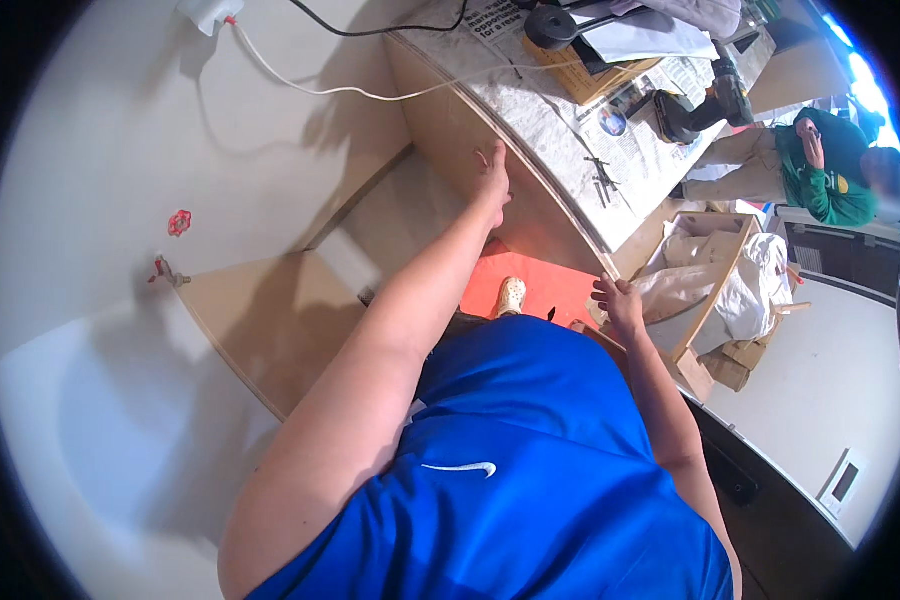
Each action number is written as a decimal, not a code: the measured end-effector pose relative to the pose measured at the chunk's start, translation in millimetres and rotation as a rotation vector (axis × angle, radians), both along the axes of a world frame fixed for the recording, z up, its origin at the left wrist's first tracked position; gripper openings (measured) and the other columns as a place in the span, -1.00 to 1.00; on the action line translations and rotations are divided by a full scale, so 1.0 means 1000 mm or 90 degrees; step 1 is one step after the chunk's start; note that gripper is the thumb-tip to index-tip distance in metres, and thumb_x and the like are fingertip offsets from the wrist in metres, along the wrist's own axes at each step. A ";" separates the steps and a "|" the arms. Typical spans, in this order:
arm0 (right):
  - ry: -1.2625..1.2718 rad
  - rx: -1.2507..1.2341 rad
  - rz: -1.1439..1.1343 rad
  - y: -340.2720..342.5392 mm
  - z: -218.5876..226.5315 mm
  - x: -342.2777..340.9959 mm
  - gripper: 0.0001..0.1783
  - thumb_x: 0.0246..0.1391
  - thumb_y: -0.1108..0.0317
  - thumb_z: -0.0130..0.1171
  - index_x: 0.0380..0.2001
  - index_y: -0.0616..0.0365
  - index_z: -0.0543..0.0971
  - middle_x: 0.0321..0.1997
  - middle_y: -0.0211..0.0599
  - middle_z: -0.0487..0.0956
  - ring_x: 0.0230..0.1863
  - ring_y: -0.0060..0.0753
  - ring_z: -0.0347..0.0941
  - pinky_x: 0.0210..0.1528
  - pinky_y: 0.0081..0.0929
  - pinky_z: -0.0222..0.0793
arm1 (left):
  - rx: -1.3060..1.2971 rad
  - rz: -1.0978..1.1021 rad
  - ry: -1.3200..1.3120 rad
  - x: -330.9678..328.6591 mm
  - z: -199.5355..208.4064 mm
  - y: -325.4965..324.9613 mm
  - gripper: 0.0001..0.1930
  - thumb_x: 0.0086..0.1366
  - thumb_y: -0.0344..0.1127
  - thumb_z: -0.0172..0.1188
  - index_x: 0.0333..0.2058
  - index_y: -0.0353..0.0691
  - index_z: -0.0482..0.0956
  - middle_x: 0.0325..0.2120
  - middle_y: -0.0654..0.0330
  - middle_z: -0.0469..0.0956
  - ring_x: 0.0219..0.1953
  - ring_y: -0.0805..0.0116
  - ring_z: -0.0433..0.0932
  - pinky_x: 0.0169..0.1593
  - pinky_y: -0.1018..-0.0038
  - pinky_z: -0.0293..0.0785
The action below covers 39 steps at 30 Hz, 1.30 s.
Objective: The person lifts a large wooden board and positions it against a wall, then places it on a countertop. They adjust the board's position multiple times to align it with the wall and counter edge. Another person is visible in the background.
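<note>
From here I count one left hand (495,185), one right hand (622,304), one worktop (618,215), one cordless drill (732,95), two red valve handles (179,222), one pale clog (511,297), one green-topped person (832,165).

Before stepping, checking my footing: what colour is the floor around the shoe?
The floor is reddish orange, head view.

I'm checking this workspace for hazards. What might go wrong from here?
The white cord spans from the wall to the bench, so a raised arm might snag it. Loose dark, slender pieces lie on the bench top near its edge and could slide off if it were bumped or tilted. The right hand is close to the bench corner, so a sudden shift might knock its fingers.
</note>
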State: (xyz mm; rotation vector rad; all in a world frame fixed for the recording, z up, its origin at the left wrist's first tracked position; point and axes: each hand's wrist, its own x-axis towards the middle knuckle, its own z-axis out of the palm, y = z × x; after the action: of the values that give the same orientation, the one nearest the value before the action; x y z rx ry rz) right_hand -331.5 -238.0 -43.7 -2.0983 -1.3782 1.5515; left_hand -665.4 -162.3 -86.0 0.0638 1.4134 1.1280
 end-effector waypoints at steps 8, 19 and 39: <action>0.013 -0.076 -0.072 -0.002 0.020 -0.015 -0.47 0.37 0.02 0.22 0.05 0.35 0.61 -0.01 -0.15 0.69 -0.07 -0.33 0.64 -0.08 -0.41 0.53 | 0.009 -0.062 -0.035 0.030 0.001 -0.015 0.26 0.21 0.64 0.05 0.56 0.12 -0.45 0.57 -0.01 -0.23 0.44 -0.27 0.18 0.34 -0.13 0.36; 0.072 -0.126 -0.145 0.004 0.011 -0.022 -0.49 0.43 0.10 0.10 0.16 0.36 0.51 0.10 -0.01 0.63 0.11 -0.17 0.57 0.12 -0.21 0.47 | 0.058 -0.183 0.023 0.020 0.001 -0.009 0.17 0.36 0.45 0.10 0.56 -0.01 -0.46 0.58 0.01 -0.19 0.43 -0.15 0.22 0.32 -0.11 0.38; 0.117 -0.070 -0.163 -0.004 -0.013 -0.025 -0.67 0.20 0.40 0.21 0.03 0.19 0.66 -0.19 -0.35 0.68 -0.24 -0.51 0.56 -0.25 -0.43 0.47 | 0.049 -0.112 0.036 0.016 -0.014 -0.010 -0.12 0.42 0.40 0.01 0.49 -0.07 0.16 0.38 -0.01 0.27 0.29 0.04 0.40 0.38 -0.17 0.17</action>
State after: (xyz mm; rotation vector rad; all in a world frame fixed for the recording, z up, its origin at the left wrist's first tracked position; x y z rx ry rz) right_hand -356.3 -241.8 -56.5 -2.0358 -0.9434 1.6932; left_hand -649.6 -172.3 -99.7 0.2713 1.3854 1.0401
